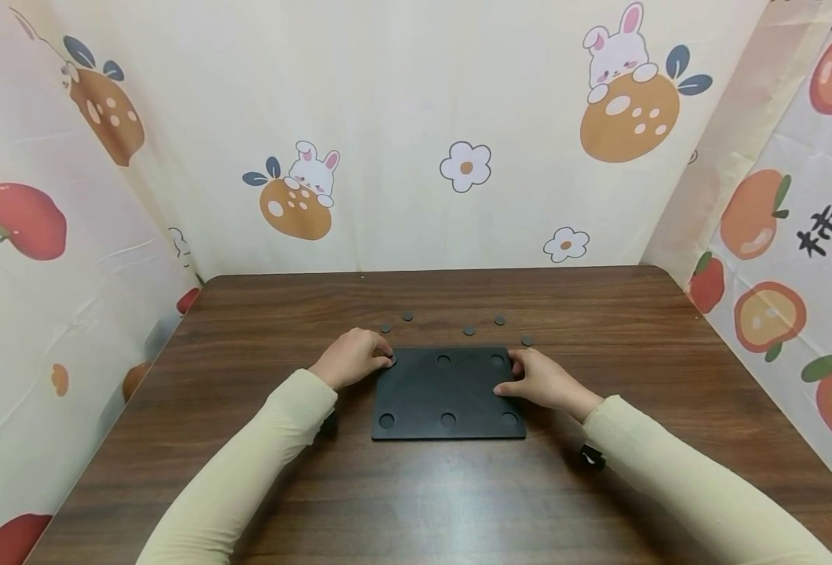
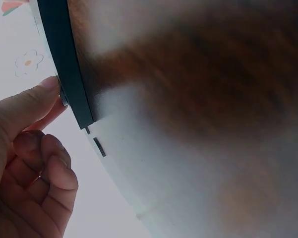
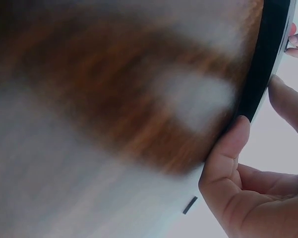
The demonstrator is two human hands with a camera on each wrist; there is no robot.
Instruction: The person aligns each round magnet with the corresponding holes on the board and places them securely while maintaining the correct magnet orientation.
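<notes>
A flat black board [image 1: 451, 392] with several round recesses along its far and near edges lies on the table. At its far left corner my left hand [image 1: 354, 358] pinches a small dark disc [image 2: 64, 96] between thumb and index finger, right at the corner recess; the other fingers curl inward. My right hand [image 1: 545, 380] grips the board's right edge, thumb on the top face and fingers against the side. Beyond the board lie several loose dark discs, among them one near my left hand, a middle disc [image 1: 468, 330] and a right disc [image 1: 527, 340].
The brown wood-grain table [image 1: 430, 502] extends around the board on all sides. Patterned curtains [image 1: 402, 118] hang behind it and at both sides. A dark wrist device [image 1: 592, 457] shows under the right sleeve.
</notes>
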